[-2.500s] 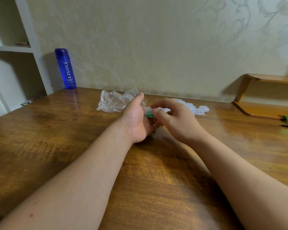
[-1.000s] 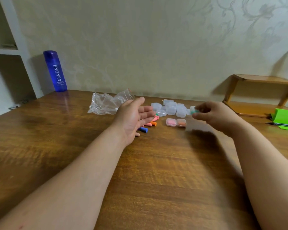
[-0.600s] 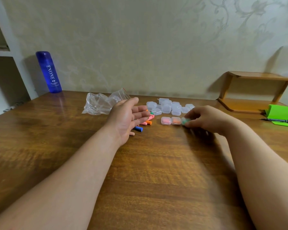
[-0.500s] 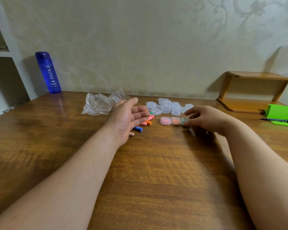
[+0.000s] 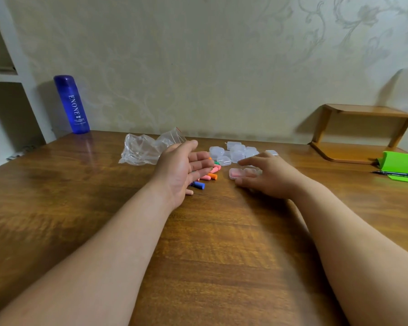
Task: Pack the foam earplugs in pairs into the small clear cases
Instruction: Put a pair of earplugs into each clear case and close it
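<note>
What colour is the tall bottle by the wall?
The bottle is blue with white lettering; head view.

Bare table [image 5: 222, 243] near; earplugs [image 5: 210, 176], cases [image 5: 236, 152] crowd beyond.

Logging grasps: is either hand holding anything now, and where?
Nothing is held. The left hand is open by the loose earplugs; the right hand spreads open over the filled cases.

Wooden table [image 5: 222, 255], dark glossy grain. Back left corner: blue bottle [image 5: 72, 104], upright. Mid-back: crumpled clear plastic bag [image 5: 146, 149]. Just right of it, loose foam earplugs [image 5: 209, 177] in a small heap, pink, orange, blue, green. Behind them to the right, a cluster of small clear cases [image 5: 237, 154]. Nearer, a case with pink inside [image 5: 236, 173]. Far right: low wooden riser [image 5: 353, 151], green object [image 5: 403, 164], black pen [image 5: 396, 174] at its foot.
</note>
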Motion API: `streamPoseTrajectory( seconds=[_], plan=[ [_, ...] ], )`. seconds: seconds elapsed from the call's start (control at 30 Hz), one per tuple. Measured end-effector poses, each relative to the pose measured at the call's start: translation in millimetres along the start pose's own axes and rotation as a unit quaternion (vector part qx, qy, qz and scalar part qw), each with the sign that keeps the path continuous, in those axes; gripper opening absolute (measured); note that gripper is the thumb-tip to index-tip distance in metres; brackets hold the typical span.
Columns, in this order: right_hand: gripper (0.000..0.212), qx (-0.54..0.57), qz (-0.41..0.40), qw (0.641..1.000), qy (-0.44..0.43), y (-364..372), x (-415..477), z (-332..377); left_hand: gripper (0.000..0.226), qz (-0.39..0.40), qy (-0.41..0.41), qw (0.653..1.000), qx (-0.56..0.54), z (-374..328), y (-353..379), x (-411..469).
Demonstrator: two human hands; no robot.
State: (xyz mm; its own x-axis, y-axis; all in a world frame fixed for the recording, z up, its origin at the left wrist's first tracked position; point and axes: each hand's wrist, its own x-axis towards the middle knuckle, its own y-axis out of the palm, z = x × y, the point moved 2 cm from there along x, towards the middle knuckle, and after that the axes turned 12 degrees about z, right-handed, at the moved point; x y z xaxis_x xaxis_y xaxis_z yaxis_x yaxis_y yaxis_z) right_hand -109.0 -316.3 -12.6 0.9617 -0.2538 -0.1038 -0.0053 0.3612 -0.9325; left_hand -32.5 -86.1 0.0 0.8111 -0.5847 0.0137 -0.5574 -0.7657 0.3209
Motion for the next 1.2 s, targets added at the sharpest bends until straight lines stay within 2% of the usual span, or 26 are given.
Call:
streamPoseTrajectory(
  seconds=[0.07, 0.4, 0.47, 0.53, 0.63, 0.73, 0.83, 1.0, 1.2],
  plan=[
    [0.067, -0.022, -0.019, 1.000, -0.002, 4, 2, 8, 0.036, 0.000, -0.003, 1.000, 0.003, 0, 0, 0],
    [0.059, -0.009, -0.027, 1.000, -0.006, 9, 6, 14, 0.038, -0.002, -0.001, 1.000, -0.013, -1, -2, -2],
    [0.053, 0.037, -0.072, 0.997, -0.003, 3, 6, 8, 0.038, -0.008, -0.003, 1.000, -0.015, -2, -2, -1],
    [0.041, 0.106, -0.156, 0.982, 0.005, -7, 8, -2, 0.037, -0.013, 0.003, 1.000, -0.020, -2, -3, -1],
    [0.032, 0.158, -0.213, 0.962, 0.070, -16, 14, -22, 0.036, -0.018, 0.009, 0.999, -0.029, -3, -3, 1],
    [0.035, 0.179, -0.204, 0.956, 0.113, -13, 22, -34, 0.036, -0.018, -0.003, 1.000, -0.020, -2, -2, 0],
    [0.041, 0.194, -0.188, 0.957, 0.108, -8, 31, -30, 0.037, -0.019, -0.016, 1.000, 0.002, -2, -2, -1],
    [0.062, 0.136, -0.163, 0.973, 0.091, -10, 43, -8, 0.038, -0.025, -0.015, 1.000, -0.009, -2, -2, -1],
    [0.046, 0.111, -0.170, 0.973, 0.105, -5, 51, -6, 0.035, -0.014, 0.002, 1.000, -0.012, 1, -5, 5]
  ],
)
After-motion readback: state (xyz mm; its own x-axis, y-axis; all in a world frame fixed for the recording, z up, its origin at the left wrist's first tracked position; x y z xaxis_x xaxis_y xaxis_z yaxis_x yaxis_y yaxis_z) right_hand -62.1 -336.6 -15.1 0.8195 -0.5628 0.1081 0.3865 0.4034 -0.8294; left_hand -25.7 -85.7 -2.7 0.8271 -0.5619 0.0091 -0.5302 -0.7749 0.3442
